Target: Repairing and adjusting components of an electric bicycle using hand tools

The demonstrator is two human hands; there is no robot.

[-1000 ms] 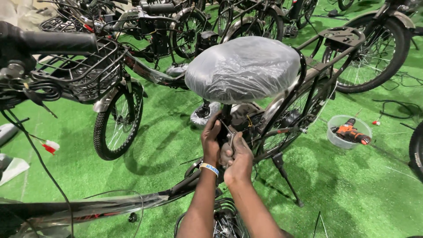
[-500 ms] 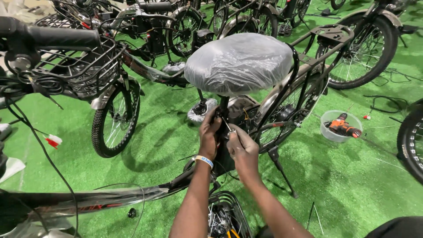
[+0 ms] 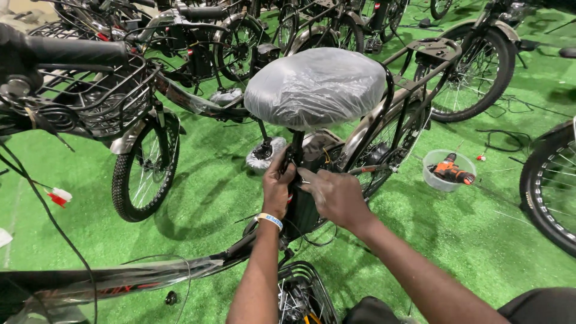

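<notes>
A black bicycle stands in front of me with its saddle [image 3: 315,87] wrapped in clear plastic. Both hands work just under the saddle, at the seat post [image 3: 296,147]. My left hand [image 3: 278,189], with a pale wristband, grips the post area from the left. My right hand [image 3: 336,195] is closed over a small silvery part beside the post; what it holds is mostly hidden by the fingers. The bicycle's plastic-wrapped frame tube [image 3: 126,279] runs low to the left, and its rear wheel [image 3: 384,150] and rear rack [image 3: 429,51] lie beyond the saddle.
Several other bicycles are parked on green artificial turf [image 3: 480,240]. A front basket [image 3: 96,96] and wheel [image 3: 147,171] stand at left. A clear tub [image 3: 449,171] with an orange power tool sits on the right. Another wheel [image 3: 549,186] is at the far right.
My view has shifted a little closer and to the right. Both hands stay at the seat post under the saddle, the right hand now closed more tightly over the small part.
</notes>
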